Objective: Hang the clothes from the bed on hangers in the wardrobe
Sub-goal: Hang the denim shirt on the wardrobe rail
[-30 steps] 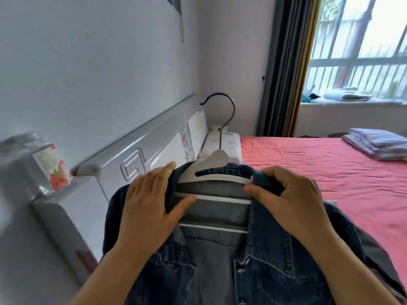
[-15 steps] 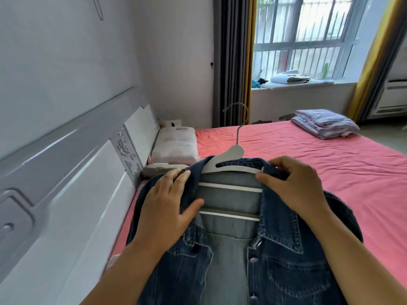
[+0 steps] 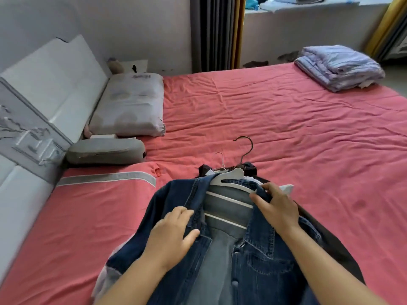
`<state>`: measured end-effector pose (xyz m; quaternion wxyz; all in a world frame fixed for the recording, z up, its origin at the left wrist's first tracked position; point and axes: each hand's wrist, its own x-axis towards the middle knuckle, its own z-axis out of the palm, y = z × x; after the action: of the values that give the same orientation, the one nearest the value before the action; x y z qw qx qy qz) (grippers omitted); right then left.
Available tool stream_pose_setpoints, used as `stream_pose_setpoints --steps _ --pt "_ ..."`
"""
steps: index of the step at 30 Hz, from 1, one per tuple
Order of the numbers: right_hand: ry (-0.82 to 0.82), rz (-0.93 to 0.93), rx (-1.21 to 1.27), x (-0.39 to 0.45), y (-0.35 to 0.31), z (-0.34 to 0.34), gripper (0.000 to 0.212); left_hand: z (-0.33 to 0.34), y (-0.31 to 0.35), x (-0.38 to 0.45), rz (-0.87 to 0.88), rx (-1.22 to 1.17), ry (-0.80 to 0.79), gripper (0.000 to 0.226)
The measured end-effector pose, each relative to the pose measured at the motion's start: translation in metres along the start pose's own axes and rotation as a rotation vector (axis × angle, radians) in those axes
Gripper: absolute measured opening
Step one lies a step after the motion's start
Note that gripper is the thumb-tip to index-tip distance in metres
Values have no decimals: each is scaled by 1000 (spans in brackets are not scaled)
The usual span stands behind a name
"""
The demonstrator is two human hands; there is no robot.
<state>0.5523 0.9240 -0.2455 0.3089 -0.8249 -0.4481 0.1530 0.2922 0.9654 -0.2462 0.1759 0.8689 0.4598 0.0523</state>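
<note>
Pink bed [image 3: 275, 119], folded quilt [image 3: 339, 67] perhaps, grey curtain [image 3: 212, 31] beyond

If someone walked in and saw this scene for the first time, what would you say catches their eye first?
Most striking is the denim jacket in the near foreground, draped on a white hanger, with the left hand and right hand gripping either side of its collar. Behind it spreads the coral-red bedsheet, with folded lilac bedding at the far right corner and a pale pillow by the headboard on the left.
</note>
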Motion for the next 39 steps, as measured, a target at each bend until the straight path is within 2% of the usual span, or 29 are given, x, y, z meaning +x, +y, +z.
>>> stream_pose_setpoints --steps 5,9,12,16,21,25,27,32,37,39 --pt "-20 -5 -75 76 60 58 29 62 -18 54 -47 2 -110 42" --pt "-76 24 -69 113 100 100 27 96 -28 80 -115 27 -210 48" --pt "-128 33 -54 128 123 126 28 116 -38 88 -134 33 -205 52" --pt "-106 -9 -245 130 135 150 43 126 -45 93 -175 12 -233 54" --pt "-120 -229 -114 96 109 155 38 124 -54 89 -208 -20 -224 53" --pt "-234 -347 -10 47 75 146 32 104 -52 70 -212 -52 -169 74" --pt "-273 -396 21 20 54 139 31 92 -53 51 -251 -93 -142 56" --pt "-352 -498 85 -49 -3 128 31 55 -53 -26 -354 -208 34 39" --pt "-415 -651 109 -136 -75 119 31 11 -60 -140 -488 -210 152 48" --pt "-416 -747 85 -179 -105 116 30 -7 -63 -197 -565 -223 159 40"
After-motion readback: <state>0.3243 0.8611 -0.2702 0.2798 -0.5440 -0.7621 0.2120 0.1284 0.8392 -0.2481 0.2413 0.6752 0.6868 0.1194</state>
